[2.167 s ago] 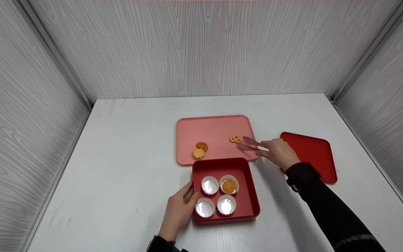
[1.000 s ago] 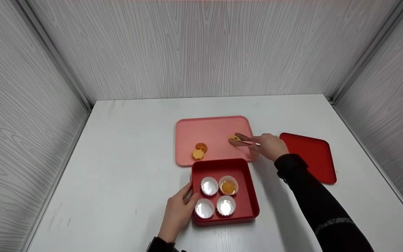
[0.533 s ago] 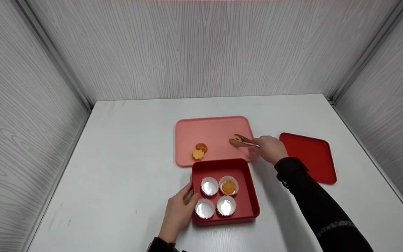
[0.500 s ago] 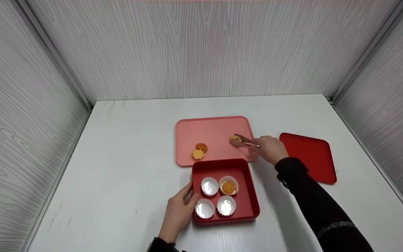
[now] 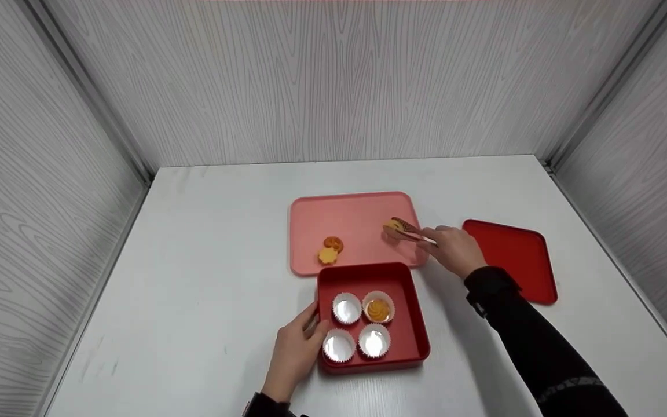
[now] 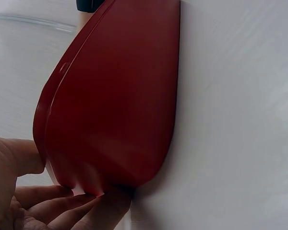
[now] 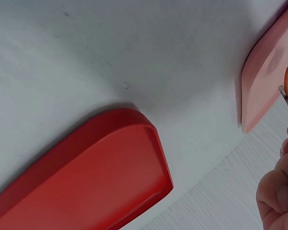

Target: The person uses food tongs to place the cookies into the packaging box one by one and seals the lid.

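My right hand (image 5: 454, 249) grips a pair of tongs (image 5: 411, 230) over the right part of a pink tray (image 5: 351, 208). Between the tongs' tips is a yellow pretzel-shaped cookie (image 5: 391, 225), seen edge-on at the border of the right wrist view. My left hand (image 5: 297, 347) holds the left side of a red square box (image 5: 411, 324), thumb and fingers against its wall (image 6: 110, 105). White paper cups stand in the box. A swirled cookie (image 5: 378, 310) lies in the back right cup; the other cups, such as the front left cup (image 5: 339, 346), hold nothing visible.
A brown round cookie (image 5: 333, 243) and a yellow flower-shaped cookie (image 5: 327, 256) touch each other on the pink tray's left part. A red lid-like tray (image 5: 516, 260) lies at the right, near my right forearm. Wood-grain panels (image 5: 333, 81) enclose the white table.
The tongs closed on the pretzel-shaped cookie, which now appears raised and tilted off the pink tray. My right hand has drawn slightly back to the right. The left hand and box stay put.
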Available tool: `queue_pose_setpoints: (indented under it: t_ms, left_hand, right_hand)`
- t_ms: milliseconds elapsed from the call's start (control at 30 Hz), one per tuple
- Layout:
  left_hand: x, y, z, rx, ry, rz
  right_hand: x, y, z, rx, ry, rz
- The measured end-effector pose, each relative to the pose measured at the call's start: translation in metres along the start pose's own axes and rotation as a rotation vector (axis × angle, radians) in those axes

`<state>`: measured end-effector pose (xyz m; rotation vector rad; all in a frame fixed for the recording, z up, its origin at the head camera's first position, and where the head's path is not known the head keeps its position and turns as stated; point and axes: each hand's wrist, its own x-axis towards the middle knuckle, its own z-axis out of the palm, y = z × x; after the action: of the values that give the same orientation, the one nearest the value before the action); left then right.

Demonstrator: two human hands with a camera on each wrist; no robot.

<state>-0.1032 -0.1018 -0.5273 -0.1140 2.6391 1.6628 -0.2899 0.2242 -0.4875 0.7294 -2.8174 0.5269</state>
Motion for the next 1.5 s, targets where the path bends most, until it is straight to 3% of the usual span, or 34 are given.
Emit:
queue_pose_setpoints:
  t_ms: [367,767,1200,1500]
  left_hand:
    - [0.001,-0.002,-0.002,0.002,0.007,0.006]
    - [0.002,-0.001,-0.002,0.010,0.009,-0.001]
    - [0.002,0.001,-0.002,0.019,0.001,-0.012]
    - [0.002,0.001,-0.001,0.020,-0.005,-0.010]
  right_hand:
    - [-0.008,-0.016,-0.015,0.015,0.106,-0.083]
    - [-0.026,-0.053,-0.029,-0.020,0.229,-0.323]
    - [-0.052,-0.089,-0.031,0.007,0.134,-0.521]
    - [-0.057,-0.096,-0.018,-0.022,0.115,-0.610]
